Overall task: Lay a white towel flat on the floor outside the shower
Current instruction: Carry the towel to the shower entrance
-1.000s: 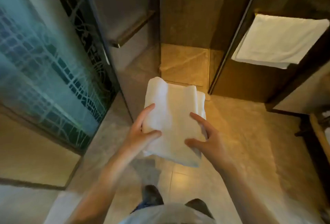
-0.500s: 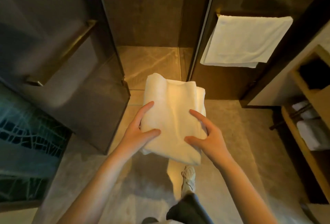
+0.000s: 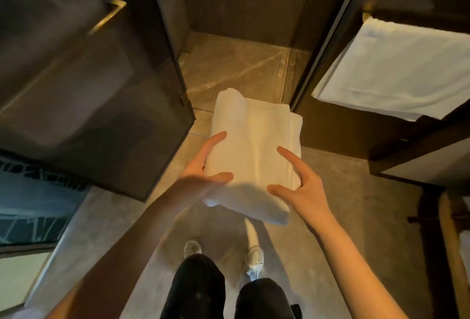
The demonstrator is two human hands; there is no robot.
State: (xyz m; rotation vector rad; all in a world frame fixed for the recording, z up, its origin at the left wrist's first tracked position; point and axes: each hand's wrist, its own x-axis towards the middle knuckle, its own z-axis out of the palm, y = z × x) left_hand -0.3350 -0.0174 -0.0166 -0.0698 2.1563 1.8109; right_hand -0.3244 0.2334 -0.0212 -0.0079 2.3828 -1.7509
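Currently, item: one white towel (image 3: 254,150), folded, in the air over the floor (image 3: 343,204) just outside the shower (image 3: 236,69) opening. My left hand (image 3: 203,168) and right hand (image 3: 302,191) each pinch a side, thumb on top; I judge, to keep the folds together until lowering.

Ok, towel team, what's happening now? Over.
Left hand, right hand both grip white towel, folded, above floor. Not laid yet. Shoes stand beneath.

Warm light on a grey stone floor (image 3: 356,191) beside a dark, perhaps glass, door (image 3: 89,89).
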